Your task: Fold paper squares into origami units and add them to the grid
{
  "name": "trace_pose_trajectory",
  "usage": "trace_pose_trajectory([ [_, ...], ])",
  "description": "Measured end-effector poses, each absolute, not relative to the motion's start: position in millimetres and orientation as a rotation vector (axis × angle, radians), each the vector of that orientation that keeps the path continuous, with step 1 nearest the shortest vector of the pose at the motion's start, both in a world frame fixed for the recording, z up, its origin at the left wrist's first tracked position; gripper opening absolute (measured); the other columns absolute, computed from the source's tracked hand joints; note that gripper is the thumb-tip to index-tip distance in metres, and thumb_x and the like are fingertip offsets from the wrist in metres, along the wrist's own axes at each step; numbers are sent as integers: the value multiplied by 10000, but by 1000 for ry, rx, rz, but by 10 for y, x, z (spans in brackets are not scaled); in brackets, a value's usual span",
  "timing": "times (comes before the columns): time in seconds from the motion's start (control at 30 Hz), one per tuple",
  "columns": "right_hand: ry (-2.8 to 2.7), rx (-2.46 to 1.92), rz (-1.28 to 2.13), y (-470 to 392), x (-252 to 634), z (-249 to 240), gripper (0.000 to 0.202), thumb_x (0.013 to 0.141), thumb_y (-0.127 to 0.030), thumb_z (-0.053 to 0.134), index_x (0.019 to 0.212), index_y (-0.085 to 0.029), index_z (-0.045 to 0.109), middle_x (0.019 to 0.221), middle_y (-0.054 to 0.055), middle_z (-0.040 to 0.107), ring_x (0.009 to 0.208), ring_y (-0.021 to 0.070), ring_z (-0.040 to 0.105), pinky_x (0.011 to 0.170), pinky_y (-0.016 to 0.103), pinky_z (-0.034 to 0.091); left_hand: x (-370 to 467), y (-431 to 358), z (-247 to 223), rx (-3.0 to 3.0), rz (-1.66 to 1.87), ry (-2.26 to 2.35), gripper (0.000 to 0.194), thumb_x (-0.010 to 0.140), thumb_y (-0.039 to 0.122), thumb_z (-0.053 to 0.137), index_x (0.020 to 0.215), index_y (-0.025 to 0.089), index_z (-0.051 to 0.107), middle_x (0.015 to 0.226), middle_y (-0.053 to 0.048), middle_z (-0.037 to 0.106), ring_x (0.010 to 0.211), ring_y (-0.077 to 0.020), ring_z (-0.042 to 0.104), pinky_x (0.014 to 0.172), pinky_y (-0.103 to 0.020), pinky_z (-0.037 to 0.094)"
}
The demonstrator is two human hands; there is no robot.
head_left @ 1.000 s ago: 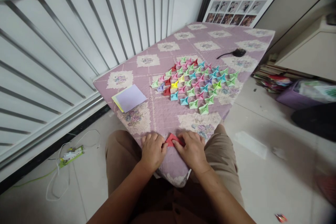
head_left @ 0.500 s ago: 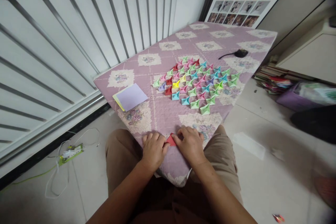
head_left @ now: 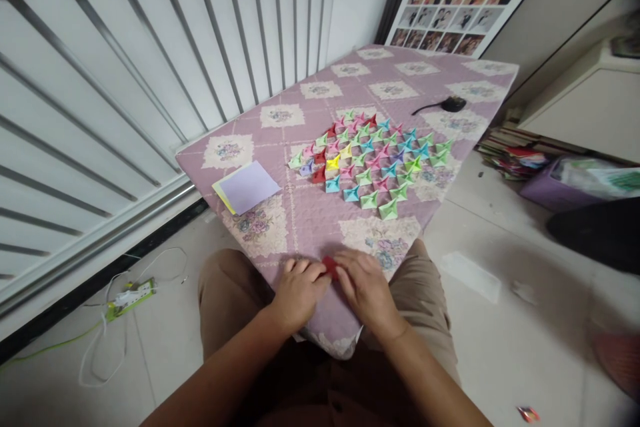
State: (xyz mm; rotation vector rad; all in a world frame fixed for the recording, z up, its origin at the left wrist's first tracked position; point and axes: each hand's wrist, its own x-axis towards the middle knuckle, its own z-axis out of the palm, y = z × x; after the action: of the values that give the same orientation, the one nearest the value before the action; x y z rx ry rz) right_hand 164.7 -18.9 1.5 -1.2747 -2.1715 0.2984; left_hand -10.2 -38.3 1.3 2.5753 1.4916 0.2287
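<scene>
Between my two hands, near the table's close corner, is a small folded piece of red paper. My left hand has its fingers curled, with thumb and fingertips at the paper's left side. From the right, my right hand presses its fingers on the paper, covering part of it. Beyond them stand several rows of small folded paper pieces in green, blue, pink, red and yellow. To the left lies a stack of square paper sheets, lilac on top with a yellow edge beneath.
A purple floral cloth covers the table. A black object with a thin tail lies at its far right. A white radiator borders the left side. On the floor are a power strip with cables and a purple container.
My hands have come closer together around the red paper. The paper shows less of its surface now and looks darker. The view has shifted slightly.
</scene>
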Motion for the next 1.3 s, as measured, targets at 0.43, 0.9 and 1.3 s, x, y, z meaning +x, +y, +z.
trace_pose_trajectory([
  [0.43,-2669,-1275,274,-547,1702,-162,782,865,-472,532,1493,-196,157,1521,108,266,1393,267,254,1094,520,216,-370,-636,-166,2604,344,1466,419,898,239,485,1315,273,492,1353,-26,536,1244,-229,425,1024,-414,268],
  [0.9,-2588,-1311,344,-473,1702,-111,571,889,-380,534,1418,-247,367,1456,82,406,1330,249,377,1025,472,303,-396,-689,-159,2528,480,1532,326,893,209,443,1170,217,614,1273,-32,601,1217,-231,471,1047,-406,314],
  [1.3,-2314,-1199,450,-139,1698,-120,245,824,-220,643,1067,-220,670,1118,59,679,1032,202,595,893,375,424,-313,-561,37,2344,436,1625,124,872,234,538,913,238,655,1100,-13,639,1043,-207,508,923,-394,352],
])
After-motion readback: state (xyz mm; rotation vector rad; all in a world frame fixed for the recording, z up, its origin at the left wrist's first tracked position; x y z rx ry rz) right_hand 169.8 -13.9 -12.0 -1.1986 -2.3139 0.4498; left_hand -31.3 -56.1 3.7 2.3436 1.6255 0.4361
